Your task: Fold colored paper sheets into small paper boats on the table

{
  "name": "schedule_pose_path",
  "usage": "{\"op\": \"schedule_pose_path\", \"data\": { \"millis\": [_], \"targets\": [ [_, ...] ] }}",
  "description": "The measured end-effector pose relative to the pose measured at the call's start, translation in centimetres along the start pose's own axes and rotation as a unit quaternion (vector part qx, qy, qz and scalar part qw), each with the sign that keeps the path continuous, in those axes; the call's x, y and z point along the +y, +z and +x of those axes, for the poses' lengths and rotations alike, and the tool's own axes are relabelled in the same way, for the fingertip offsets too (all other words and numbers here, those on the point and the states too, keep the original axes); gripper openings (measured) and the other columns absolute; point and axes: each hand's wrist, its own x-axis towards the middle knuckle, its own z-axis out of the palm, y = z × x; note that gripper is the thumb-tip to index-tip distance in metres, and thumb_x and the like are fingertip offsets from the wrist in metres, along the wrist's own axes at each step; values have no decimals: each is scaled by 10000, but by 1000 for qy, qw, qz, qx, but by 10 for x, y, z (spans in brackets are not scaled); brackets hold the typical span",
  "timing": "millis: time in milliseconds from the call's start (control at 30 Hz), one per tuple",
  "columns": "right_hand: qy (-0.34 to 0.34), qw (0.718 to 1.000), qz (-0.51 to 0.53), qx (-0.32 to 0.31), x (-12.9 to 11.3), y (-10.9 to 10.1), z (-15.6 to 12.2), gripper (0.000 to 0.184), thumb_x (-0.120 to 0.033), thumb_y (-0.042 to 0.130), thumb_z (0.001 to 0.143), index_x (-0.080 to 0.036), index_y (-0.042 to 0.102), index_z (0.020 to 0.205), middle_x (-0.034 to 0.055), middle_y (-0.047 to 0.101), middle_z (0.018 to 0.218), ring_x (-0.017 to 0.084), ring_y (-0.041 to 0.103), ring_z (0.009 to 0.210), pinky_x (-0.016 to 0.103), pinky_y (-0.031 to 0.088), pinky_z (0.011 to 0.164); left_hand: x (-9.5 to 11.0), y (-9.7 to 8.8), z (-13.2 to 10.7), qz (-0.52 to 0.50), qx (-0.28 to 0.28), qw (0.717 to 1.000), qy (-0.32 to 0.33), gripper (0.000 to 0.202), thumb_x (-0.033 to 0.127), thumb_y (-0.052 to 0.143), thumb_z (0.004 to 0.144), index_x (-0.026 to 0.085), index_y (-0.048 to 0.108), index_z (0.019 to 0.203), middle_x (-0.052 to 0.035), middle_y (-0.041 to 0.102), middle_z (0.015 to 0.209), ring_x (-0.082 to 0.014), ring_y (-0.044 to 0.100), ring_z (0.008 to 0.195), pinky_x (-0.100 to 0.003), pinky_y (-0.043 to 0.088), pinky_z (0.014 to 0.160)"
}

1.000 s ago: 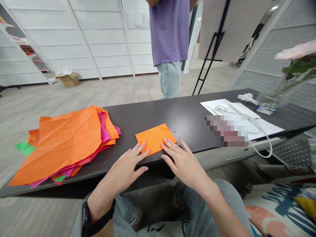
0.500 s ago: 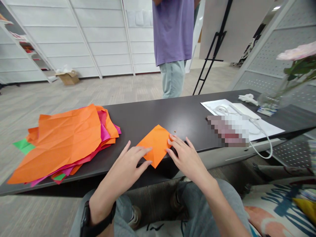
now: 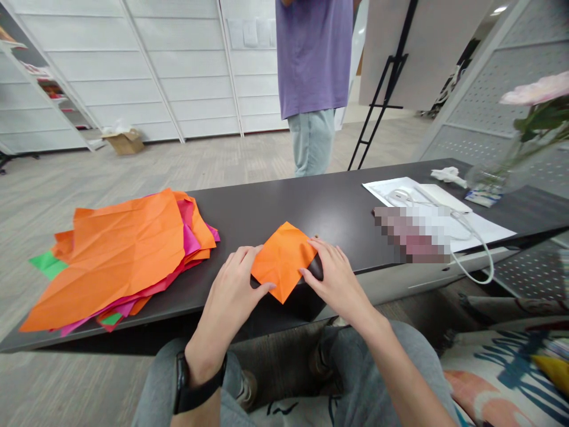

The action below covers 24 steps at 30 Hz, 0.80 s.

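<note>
A small square of folded orange paper [image 3: 284, 261] lies near the front edge of the dark table, one corner pointing toward me. Creases run across it, and its near corner reaches over the edge. My left hand [image 3: 235, 284] grips it by the left corner, thumb along the lower left side. On the opposite corner, my right hand [image 3: 335, 274] has its fingertips at the top and its thumb against the lower right side. To the left spreads a pile of crumpled paper sheets [image 3: 128, 249], orange on top, with pink, red and green edges showing.
At the right are white sheets [image 3: 482, 231], a white cable [image 3: 486, 261], a blurred-out object [image 3: 411, 234] and a glass vase [image 3: 486, 181] with a pink flower. Beyond the dark table [image 3: 267, 198] stands a person in a purple shirt [image 3: 313, 59], near a black easel [image 3: 382, 101].
My left hand has shifted from lying over the orange paper's left part to gripping its left corner. The right fingertips have moved slightly outward along the right corner.
</note>
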Motion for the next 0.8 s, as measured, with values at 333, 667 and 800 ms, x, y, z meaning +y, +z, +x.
{"op": "schedule_pose_path", "data": {
  "millis": [333, 667, 800],
  "targets": [
    [35, 988, 121, 85, 2, -4, 8, 291, -202, 606, 867, -229, 632, 1156, 67, 616, 1038, 250, 607, 1021, 428, 520, 925, -3, 0, 1, -5, -6, 1000, 2, 479, 184, 800, 726, 207, 581, 1151, -55, 627, 1065, -276, 606, 1023, -448, 515, 911],
    [19, 979, 170, 114, 13, -1, 9, 91, -209, 521, 910, -242, 605, 921, 76, 687, 961, 250, 646, 933, 418, 538, 860, -4, -2, -1, -28, 11, 999, 36, 461, 176, 736, 779, 238, 556, 1199, -76, 556, 1261, -272, 569, 1180, -448, 484, 1025],
    [52, 973, 202, 101, 16, -1, 10, 137, -247, 533, 923, -231, 605, 1037, 86, 698, 1046, 246, 668, 1005, 414, 534, 919, -5, 0, -1, -27, 36, 997, 58, 270, 174, 690, 829, 238, 608, 1078, -79, 555, 1241, -259, 579, 1159, -427, 503, 997]
  ]
}}
